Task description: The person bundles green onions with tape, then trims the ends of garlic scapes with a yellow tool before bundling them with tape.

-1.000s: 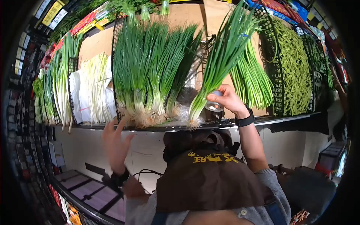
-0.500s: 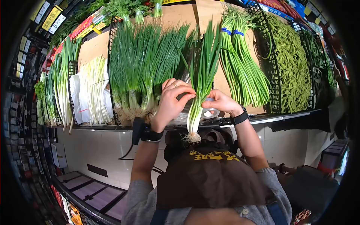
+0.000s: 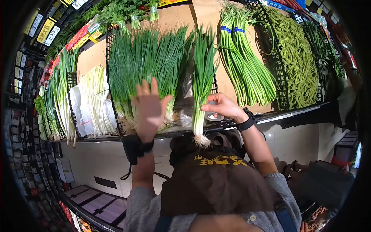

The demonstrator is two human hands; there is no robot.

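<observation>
- Here at the centre of my view, the right hand (image 3: 223, 106) pinches the green onion bunch (image 3: 202, 79) from its right side, thumb and fingertips low on the stalks!
- That bunch points its green leaves to the far side, and its white roots hang out past the near edge of the stall.
- Just under my right fingers sits a pale, ring-shaped roll (image 3: 210, 117), partly hidden.
- Over on the left, my left hand (image 3: 150, 110) is blurred, fingers spread, palm bare, well apart from the bunch.
- Behind it I see the loose scallion heap (image 3: 145, 56), roots to the near side.
- To the right lie long green stems (image 3: 247, 65), banded in blue at the far end, then a crate of green pods (image 3: 296, 62).
- Nearest me, the brown apron (image 3: 216, 189) with yellow lettering.
</observation>
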